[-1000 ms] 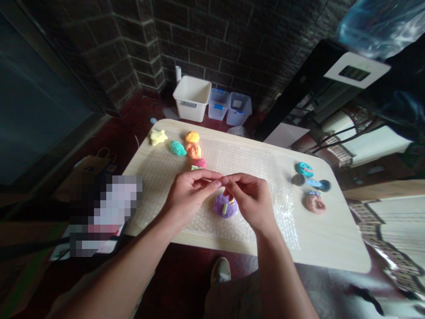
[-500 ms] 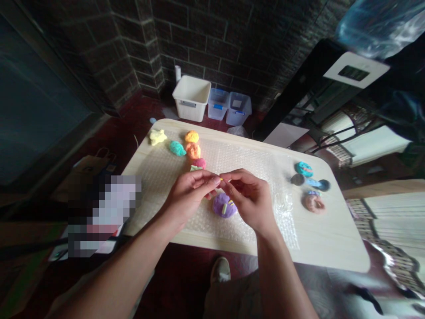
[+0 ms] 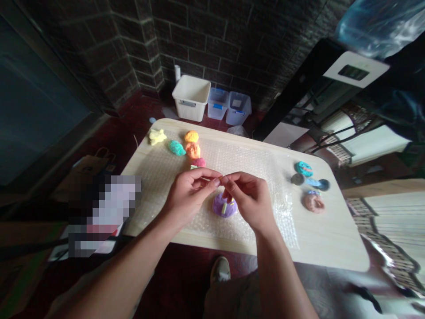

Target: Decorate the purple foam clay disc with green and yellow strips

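My left hand (image 3: 189, 190) and my right hand (image 3: 249, 195) meet fingertip to fingertip above the table. Both are closed in a pinch around a tiny yellow bit of modelling clay (image 3: 221, 178), nearly all hidden by the fingers. Just below them a round purple clay piece (image 3: 218, 207) lies on bubble wrap (image 3: 265, 177), with small pale-yellow strips on its top. My right fingers cover part of it. Beyond my left hand lie clay lumps: pink (image 3: 199, 162), orange (image 3: 193, 150), yellow-orange (image 3: 191, 136) and green (image 3: 177, 148). A pale green piece is partly hidden behind that hand.
A pale yellow clay shape (image 3: 157, 137) lies at the table's far left corner. On the right are a teal clay piece (image 3: 303, 168), a dumbbell-like blue and grey one (image 3: 312, 182) and a brown ring (image 3: 314, 202). Behind the table (image 3: 341, 239) stand a white bin (image 3: 191, 99) and two clear boxes.
My fingertips have drawn closer together, covering more of the yellow clay bit. My right fingers now hide more of the purple piece. The clay pieces on the table have stayed in place.
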Demonstrator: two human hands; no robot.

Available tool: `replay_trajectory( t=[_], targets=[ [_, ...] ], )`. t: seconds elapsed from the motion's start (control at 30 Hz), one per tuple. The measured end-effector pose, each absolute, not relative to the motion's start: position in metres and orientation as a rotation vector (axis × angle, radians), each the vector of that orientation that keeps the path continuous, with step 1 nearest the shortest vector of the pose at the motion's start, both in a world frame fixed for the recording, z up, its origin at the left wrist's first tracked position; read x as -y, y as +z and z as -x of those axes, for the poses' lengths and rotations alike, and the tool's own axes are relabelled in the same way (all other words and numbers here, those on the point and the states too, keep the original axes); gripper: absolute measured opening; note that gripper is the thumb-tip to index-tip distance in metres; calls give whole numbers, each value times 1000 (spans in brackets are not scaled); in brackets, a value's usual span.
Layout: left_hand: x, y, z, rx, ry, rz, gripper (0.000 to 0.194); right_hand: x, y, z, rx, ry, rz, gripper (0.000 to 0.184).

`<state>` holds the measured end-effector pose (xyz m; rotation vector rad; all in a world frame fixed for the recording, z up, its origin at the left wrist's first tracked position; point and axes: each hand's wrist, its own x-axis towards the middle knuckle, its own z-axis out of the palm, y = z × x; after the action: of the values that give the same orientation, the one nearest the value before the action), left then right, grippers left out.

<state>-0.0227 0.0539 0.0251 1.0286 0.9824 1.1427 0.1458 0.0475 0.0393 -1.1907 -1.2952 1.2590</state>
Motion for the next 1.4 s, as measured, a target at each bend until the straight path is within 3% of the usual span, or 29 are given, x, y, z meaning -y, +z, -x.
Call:
replay_trajectory(
  t=[0.23, 0.43, 0.8, 1.17, 1.4],
  targets=[
    [-55, 26, 20, -1010, 1090, -925, 30, -46, 38, -147, 1390, 1156, 1188, 22],
    [-55, 26, 21, -984, 1064, -934, 23, -45, 37, -148, 1461, 1117, 1143, 16],
    [-54, 21, 23, -1017, 1133, -1138, 17, -49, 37, -146, 1332, 1275, 1259, 39],
    [-56, 24, 20, -999, 1079, -945, 29, -46, 34, -149, 1359, 1227, 1151, 18],
    [-56, 21, 21, -994, 1083, -960, 22, -48, 34, -148, 1372, 1193, 1193, 20]
  ],
)
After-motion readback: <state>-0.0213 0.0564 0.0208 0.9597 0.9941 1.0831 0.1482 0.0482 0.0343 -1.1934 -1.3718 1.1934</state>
